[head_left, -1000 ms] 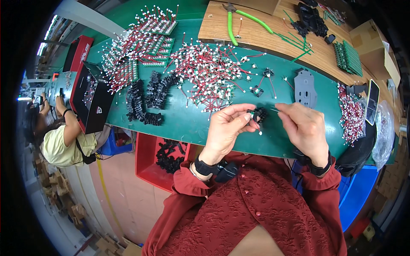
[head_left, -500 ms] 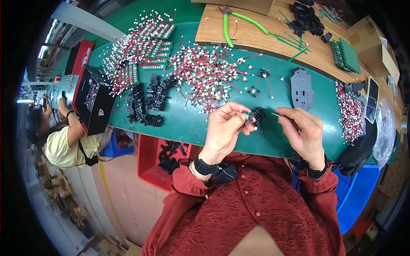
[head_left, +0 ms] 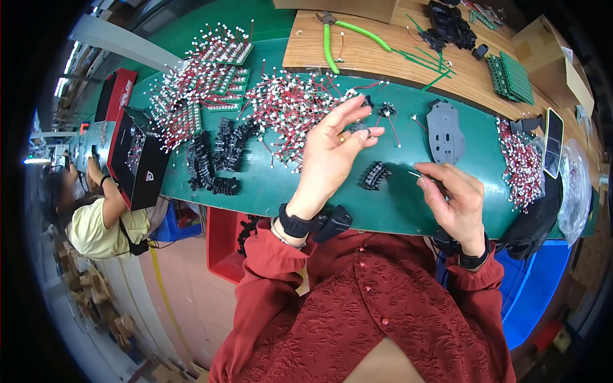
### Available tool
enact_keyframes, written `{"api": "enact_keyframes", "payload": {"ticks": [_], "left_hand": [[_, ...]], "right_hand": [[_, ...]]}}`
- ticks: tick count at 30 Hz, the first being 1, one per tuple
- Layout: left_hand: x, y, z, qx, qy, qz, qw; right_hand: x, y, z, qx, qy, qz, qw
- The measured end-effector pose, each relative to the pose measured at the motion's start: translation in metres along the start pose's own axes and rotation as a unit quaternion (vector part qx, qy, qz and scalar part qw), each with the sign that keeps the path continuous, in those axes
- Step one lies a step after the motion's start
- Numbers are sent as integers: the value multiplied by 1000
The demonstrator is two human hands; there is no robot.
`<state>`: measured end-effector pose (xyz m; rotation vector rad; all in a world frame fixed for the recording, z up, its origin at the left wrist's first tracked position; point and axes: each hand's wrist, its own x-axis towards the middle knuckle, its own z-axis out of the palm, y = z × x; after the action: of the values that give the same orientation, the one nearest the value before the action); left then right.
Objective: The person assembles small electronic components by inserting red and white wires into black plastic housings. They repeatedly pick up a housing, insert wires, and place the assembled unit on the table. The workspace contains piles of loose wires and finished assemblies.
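Note:
My left hand (head_left: 332, 147) reaches over the green mat with its fingers stretched apart. Between thumb and fingers shows a small dark part (head_left: 359, 126); whether it touches the hand or lies on the mat is unclear. My right hand (head_left: 454, 198) is closed around a thin tool with a pale metal tip (head_left: 414, 173); its handle is hidden in the palm. Between the hands lies a short curved row of black plastic parts (head_left: 374, 175). A black part with red wires (head_left: 387, 110) lies just beyond my left fingertips.
Wired circuit boards form a heap (head_left: 287, 108) and stacked panels (head_left: 185, 96) at left, near black part strips (head_left: 214, 153). A grey plate (head_left: 445, 134), more wired pieces (head_left: 518, 166) and a phone (head_left: 553, 142) lie right. Green-handled cutters (head_left: 329, 48) lie behind. A co-worker (head_left: 102, 210) sits left.
My left hand has moved forward from the black row, and its fingers have spread from a pinch on a small green-and-black piece. My right hand keeps its place with the tool.

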<state>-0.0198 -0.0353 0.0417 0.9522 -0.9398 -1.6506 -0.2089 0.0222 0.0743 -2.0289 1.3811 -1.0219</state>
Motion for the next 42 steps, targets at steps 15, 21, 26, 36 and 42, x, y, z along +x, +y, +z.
{"api": "enact_keyframes", "payload": {"ticks": [15,21,26,36,42], "left_hand": [[-66,-28,-44,-100,115,64,986],[-66,-36,-37,1,115,121,986],[-68,-38,-39,14,108,132,985],[-66,-29,-37,23,110,65,992],[-64,-19,-29,-3,112,38,993]], "right_hand": [[41,1,33,-11,-103,26,994],[71,1,73,-204,-137,-13,969],[70,1,81,-244,-138,-33,959],[77,-4,63,-128,-74,54,987],[67,2,51,112,-99,119,982]]}}
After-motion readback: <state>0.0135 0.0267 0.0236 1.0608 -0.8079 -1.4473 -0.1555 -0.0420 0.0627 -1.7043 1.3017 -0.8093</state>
